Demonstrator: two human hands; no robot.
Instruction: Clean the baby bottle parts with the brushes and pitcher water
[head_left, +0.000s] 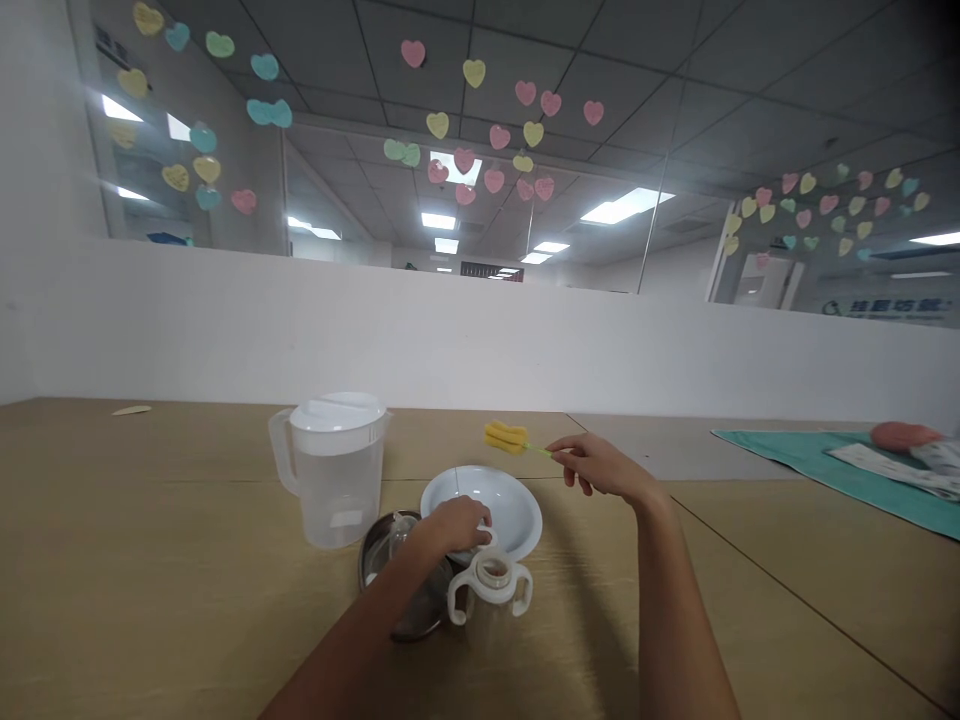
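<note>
My right hand is closed in a pinch on the thin green handle of a yellow sponge bottle brush, held level above the table. Over the front rim of a white bowl, my left hand curls its fingers around a small white round part, mostly hidden by the hand. Just in front of that hand stands an uncapped clear baby bottle with a white collar and two side handles. A metal bowl lies under my left forearm, with a clear dome-shaped piece in it.
A clear plastic pitcher with a white lid stands to the left. At the far right, a teal cloth carries a pink object and a patterned white cloth. A white wall rises behind the table.
</note>
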